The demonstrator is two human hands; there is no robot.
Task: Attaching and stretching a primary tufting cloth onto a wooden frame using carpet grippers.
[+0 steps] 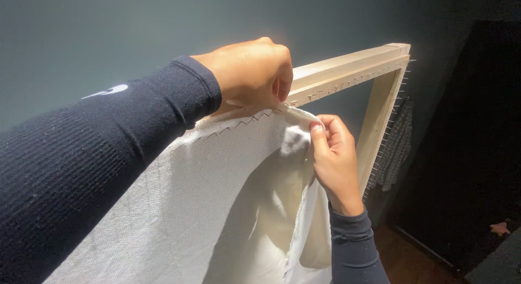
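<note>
In the head view, a wooden frame (347, 69) of pale timber ran from the centre of the picture up to the upper right, where its top bar met an upright side bar that dropped toward the lower middle. Rows of small metal pins (386, 135) stuck out along the top bar and down the outer edge of the side bar.

A sheet of off-white woven cloth (179, 208) hung from the top bar and filled the lower left and lower centre of the picture. Its upper edge was hooked onto the pins in a zigzag line left of centre, while the right-hand part hung loose and folded over on itself, showing a smoother, lighter inner face.

The left hand (252, 69), at the upper centre, was clenched over the top bar, the fingers curled down and pressing the upper edge of the cloth against the wood. Its arm, in a dark navy ribbed sleeve (97, 159), crossed the left half of the picture.

The right hand (334, 156), just right of centre, pinched the loose corner of the cloth between thumb and fingers, right below the top bar and close beside the left hand. Its wrist came up from the lower centre in a sleeve of the same dark colour.

Behind the frame stood a dull grey-green wall (108, 29). At the right a grey patterned fabric (396, 148) hung beside the side bar, next to a black surface, and a strip of wooden floor (407, 257) showed at the lower right.
</note>
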